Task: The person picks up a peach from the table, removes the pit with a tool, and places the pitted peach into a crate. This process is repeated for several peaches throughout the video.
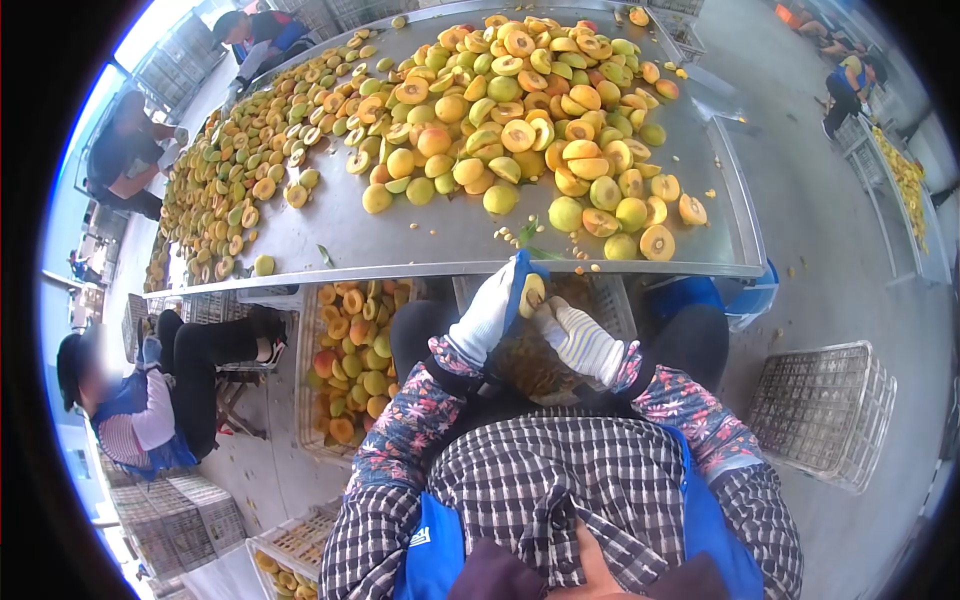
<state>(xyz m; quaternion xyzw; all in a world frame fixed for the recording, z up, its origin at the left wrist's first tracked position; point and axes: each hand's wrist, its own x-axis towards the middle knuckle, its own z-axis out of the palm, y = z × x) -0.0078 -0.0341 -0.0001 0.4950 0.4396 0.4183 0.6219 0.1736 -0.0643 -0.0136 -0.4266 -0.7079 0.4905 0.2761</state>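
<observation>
Over the lap, just in front of the table edge, my left hand (490, 312) wears a white glove with a blue palm and is closed around a halved yellow peach (532, 294). The peach's cut side faces my right hand. My right hand (578, 340), in a white striped glove, is pinched close against the fruit; anything between its fingers is hidden. Beneath both hands stands a crate (622, 308) with brownish contents that I cannot make out clearly. A large heap of halved and whole peaches (500, 110) covers much of the metal table (400, 245).
A crate of peach halves (350, 370) stands left of my knees. Blue containers (755, 295) are under the table's right corner, and a plastic crate (822, 412) lies on the floor at right. A seated co-worker (140, 400) is at left; others stand farther off.
</observation>
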